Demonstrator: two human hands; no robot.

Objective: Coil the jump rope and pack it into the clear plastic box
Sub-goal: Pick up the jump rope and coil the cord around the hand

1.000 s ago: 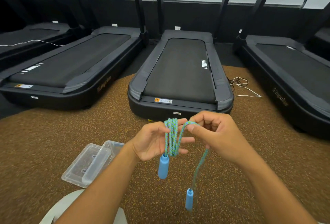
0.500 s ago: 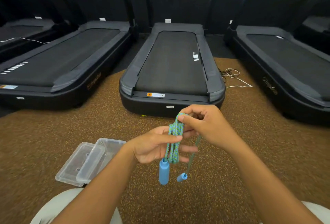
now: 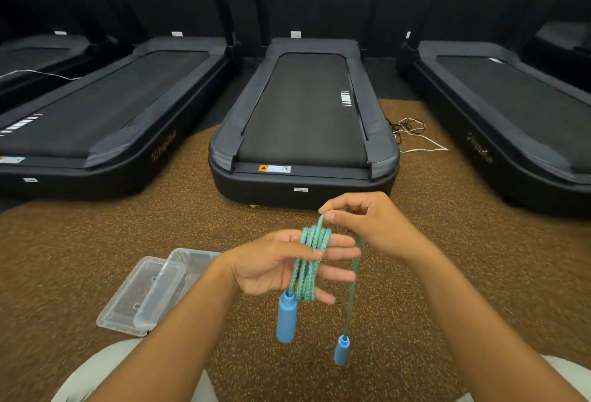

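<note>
The jump rope point(image 3: 309, 260) is a blue-green braided cord with two blue handles. Several loops of it are wound around the spread fingers of my left hand point(image 3: 271, 265). One blue handle point(image 3: 286, 317) hangs just below that hand. My right hand point(image 3: 367, 225) pinches the cord's free end above the loops; the rest of that end hangs down to the second blue handle point(image 3: 341, 350). The clear plastic box point(image 3: 188, 265) lies open on the floor to the left of my left forearm, with its clear lid point(image 3: 134, 299) leaning against it.
I am low over a brown speckled floor point(image 3: 96, 241), my pale trouser knees at the bottom corners. Three black treadmills stand ahead, the middle treadmill point(image 3: 303, 120) closest. Loose white and black cables point(image 3: 412, 132) lie between the middle and right ones.
My right hand has lifted the cord's end above the loops. The free handle, swung up half a second ago, hangs straight down again. The view has tilted slightly.
</note>
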